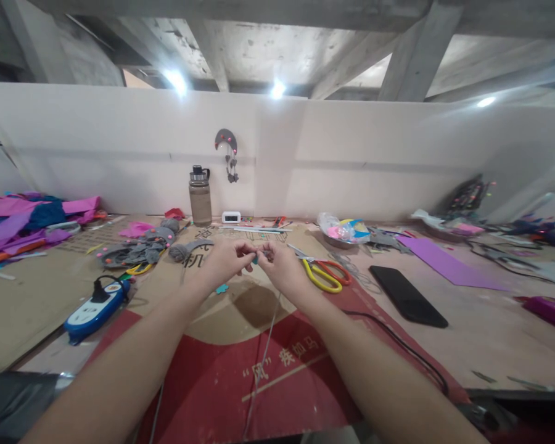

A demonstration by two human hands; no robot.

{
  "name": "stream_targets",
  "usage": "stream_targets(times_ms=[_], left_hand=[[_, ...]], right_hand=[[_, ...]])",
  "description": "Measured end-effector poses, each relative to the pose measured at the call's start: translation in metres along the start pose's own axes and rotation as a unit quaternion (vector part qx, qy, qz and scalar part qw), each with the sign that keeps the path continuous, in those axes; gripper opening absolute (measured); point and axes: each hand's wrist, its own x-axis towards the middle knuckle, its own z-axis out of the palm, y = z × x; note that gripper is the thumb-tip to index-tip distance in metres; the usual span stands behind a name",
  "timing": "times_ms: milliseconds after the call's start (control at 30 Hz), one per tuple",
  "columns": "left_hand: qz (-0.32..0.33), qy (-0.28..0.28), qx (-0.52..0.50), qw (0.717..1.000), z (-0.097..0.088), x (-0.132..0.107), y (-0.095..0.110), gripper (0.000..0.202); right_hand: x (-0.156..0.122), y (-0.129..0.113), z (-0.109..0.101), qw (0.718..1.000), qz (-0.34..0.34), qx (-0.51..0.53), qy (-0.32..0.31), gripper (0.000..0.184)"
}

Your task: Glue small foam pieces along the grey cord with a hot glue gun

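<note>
My left hand (234, 258) and my right hand (276, 264) meet above the cardboard, fingertips pinched together. Between them shows a small teal piece (255, 259), mostly covered by the fingers. A thin grey yarn (269, 339) runs from under my right hand down toward the front edge. On the cardboard below my left hand lies a teal flower-like cutout (222, 288). Scissors with yellow and orange handles (326, 275) rest just right of my right hand. Left of my left hand is a ball of grey yarn (179, 253).
Red-and-brown cardboard (203, 382) covers the middle of the table. A blue-and-white power strip (97, 310) and grey felt pieces (136, 251) lie left; a black phone (407, 295) and purple sheet (448, 264) lie right. A bottle (200, 200) stands by the wall.
</note>
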Motion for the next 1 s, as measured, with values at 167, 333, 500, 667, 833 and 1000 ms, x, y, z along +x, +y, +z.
stream_targets(times_ms=[167, 333, 500, 667, 833, 1000], left_hand=[[0.018, 0.048, 0.041, 0.998, -0.003, -0.001, -0.002, 0.015], [0.019, 0.074, -0.005, 0.997, -0.003, -0.001, 0.003, 0.012], [0.014, 0.101, -0.043, 0.994, -0.004, 0.000, 0.005, 0.010], [-0.026, 0.143, -0.099, 0.984, -0.010, 0.005, -0.001, 0.013], [-0.048, 0.209, -0.102, 0.971, -0.021, 0.012, -0.020, 0.016], [-0.084, 0.282, -0.114, 0.949, -0.033, 0.017, -0.040, 0.018]], right_hand=[[-0.002, -0.007, -0.004, 0.999, -0.029, 0.020, 0.001, 0.017], [-0.004, -0.011, -0.005, 0.998, -0.039, 0.041, 0.029, 0.022], [-0.007, -0.018, -0.006, 0.998, -0.028, 0.056, 0.018, 0.015], [-0.008, -0.017, -0.001, 0.992, -0.014, 0.126, -0.002, 0.014], [-0.005, -0.017, -0.001, 0.980, 0.026, 0.192, -0.047, 0.017], [-0.006, -0.030, -0.015, 0.909, 0.123, 0.382, -0.110, 0.022]])
